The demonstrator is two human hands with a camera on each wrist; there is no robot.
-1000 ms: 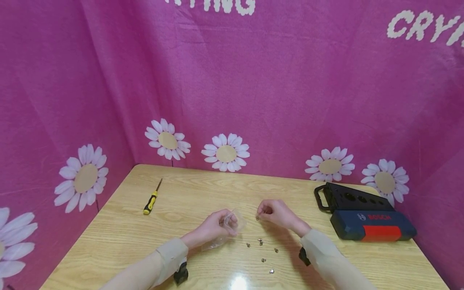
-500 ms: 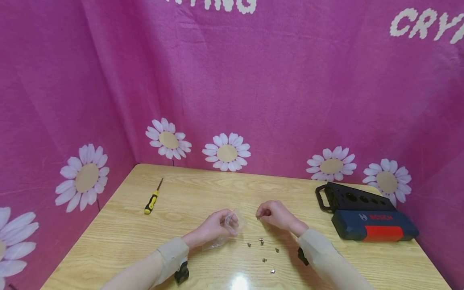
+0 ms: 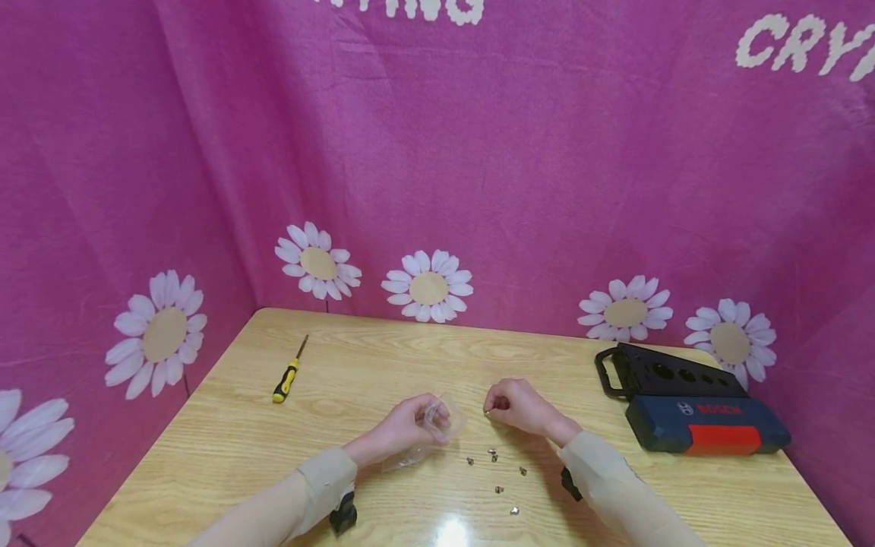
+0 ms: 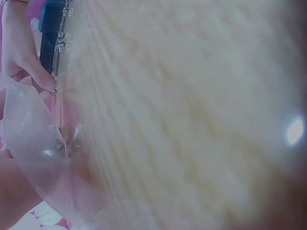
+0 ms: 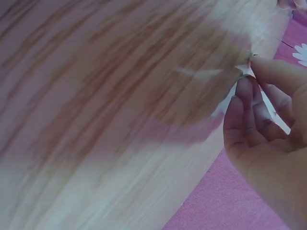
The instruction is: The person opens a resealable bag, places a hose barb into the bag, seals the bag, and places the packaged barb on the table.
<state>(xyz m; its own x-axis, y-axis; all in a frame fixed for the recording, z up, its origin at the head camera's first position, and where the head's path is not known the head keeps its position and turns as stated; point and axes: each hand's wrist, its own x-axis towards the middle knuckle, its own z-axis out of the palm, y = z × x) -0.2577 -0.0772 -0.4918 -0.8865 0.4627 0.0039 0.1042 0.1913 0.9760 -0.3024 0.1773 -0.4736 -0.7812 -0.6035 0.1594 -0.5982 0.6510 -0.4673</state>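
Note:
A clear plastic bag is held in my left hand, its mouth spread around the fingers and facing right. In the left wrist view the bag hangs in folds, with small shiny bits seen low in it or through it. My right hand is low over the table to the right of the bag, thumb and fingers pinching a small metal screw. In the right wrist view the fingertips partly hide it. Several loose screws lie between and in front of my hands.
A yellow and black screwdriver lies at the left of the wooden table. A blue and red Bosch case with a black perforated holder stands at the right. Pink cloth with printed daisies hangs behind.
The right fingertips have closed in slightly on the screw and stay in almost the same spot. My left hand and the bag have barely moved.

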